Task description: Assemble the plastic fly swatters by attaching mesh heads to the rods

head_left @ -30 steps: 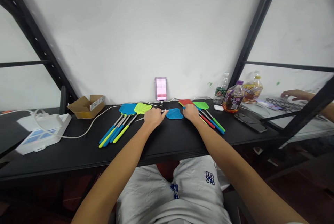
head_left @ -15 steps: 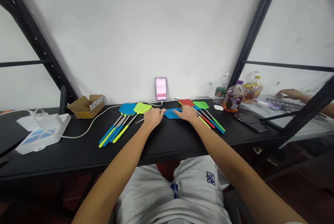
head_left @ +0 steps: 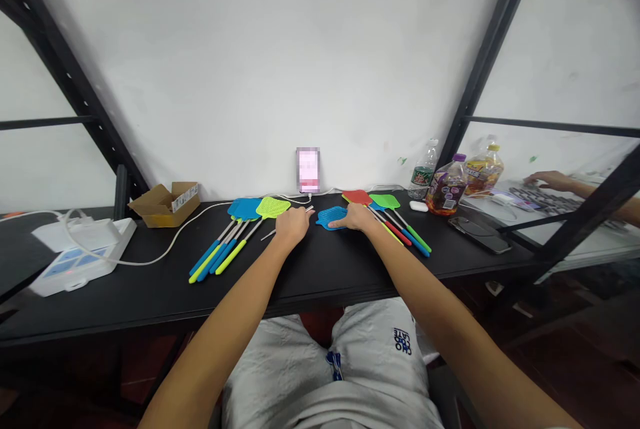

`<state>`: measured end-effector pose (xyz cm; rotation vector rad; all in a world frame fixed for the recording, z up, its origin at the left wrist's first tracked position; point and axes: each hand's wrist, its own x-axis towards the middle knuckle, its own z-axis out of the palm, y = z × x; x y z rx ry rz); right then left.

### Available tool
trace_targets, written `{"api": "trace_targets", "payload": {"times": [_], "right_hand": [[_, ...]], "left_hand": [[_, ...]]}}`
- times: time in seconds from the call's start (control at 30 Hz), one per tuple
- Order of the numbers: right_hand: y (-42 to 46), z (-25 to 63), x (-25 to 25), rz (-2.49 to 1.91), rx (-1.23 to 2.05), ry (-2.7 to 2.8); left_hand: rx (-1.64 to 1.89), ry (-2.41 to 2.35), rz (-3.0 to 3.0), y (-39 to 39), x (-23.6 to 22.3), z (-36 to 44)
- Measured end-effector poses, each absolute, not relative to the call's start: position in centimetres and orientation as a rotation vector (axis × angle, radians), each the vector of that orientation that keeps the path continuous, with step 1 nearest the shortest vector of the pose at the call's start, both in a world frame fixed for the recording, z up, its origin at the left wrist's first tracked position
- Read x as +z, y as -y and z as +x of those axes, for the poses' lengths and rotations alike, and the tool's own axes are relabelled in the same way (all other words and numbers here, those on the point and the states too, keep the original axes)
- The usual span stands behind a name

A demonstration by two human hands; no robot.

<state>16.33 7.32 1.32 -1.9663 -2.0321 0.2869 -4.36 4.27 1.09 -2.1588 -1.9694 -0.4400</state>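
A blue plastic mesh swatter head [head_left: 327, 217] juts leftward from the right hand [head_left: 359, 217], whose fingers seemingly pinch its edge; the left hand [head_left: 293, 224] grips a thin silver metal rod [head_left: 269, 235].

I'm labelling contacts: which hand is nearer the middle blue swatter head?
Right. The right hand grips the blue head at its right end; the left hand is apart, left of it.
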Motion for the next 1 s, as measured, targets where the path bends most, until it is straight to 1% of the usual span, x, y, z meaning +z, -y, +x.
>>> {"api": "trace_targets", "payload": {"times": [0.33,0.47,0.57,0.63,0.77,0.93,0.97,1.0], "right_hand": [[-8.6,17.7,0.5,-1.882,0.43,2.11],[-8.9,18.1,0.1,-1.83,0.478,2.072],[-8.9,18.2,-0.1,-1.749,0.51,1.998],[-8.9,18.2,-0.3,-1.712,0.526,1.936],[-9.0,18.1,-0.4,-1.677,0.529,1.897],[-8.8,17.9,0.0,-1.669,0.54,1.907],[-8.8,17.9,0.1,-1.663,0.552,1.905],[-8.7,17.8,0.2,-1.648,0.566,1.902]], "left_hand": [[-0.449,1.987,-2.179,-4.6,0.9,-4.5],[-0.572,2.021,-2.13,-4.5,1.1,-4.2],[-0.835,1.992,-2.066,-4.3,1.5,-4.2],[-1.083,1.934,-2.023,-4.2,1.9,-4.3],[-1.699,1.881,-1.81,-4.5,2.6,-4.9],[-2.496,2.07,-1.431,-6.6,3.0,-6.2],[-2.583,2.082,-1.393,-6.9,3.0,-6.5],[-2.581,2.094,-1.389,-7.1,2.9,-6.8]]}}
